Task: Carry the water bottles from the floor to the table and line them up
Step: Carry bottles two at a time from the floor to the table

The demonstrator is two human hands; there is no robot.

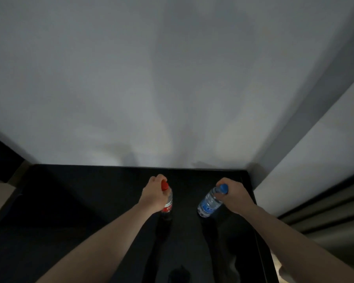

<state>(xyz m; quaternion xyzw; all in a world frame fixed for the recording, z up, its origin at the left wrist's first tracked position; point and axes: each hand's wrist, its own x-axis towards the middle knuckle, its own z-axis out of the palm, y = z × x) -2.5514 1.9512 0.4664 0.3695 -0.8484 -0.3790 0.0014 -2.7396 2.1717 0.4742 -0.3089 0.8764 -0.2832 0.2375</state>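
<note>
1. Your two bare forearms reach in from the bottom edge, out over the black table [90, 201].
2. Your left hand [154, 194] is closed around the neck of the red-capped bottle [168, 201], fingers wrapped just under the red cap; the bottle stands roughly upright, and its dark lower part blends with the tabletop, so you cannot tell whether its base touches.
3. Your right hand [236, 196] is clenched around the neck of the blue-capped bottle [211, 201], which leans, with its cap toward your hand and its base swung left toward the other bottle.
4. The two bottles are near each other but apart, both over the far right part of the table.
5. The table's far edge meets a pale grey wall [172, 78].
</note>
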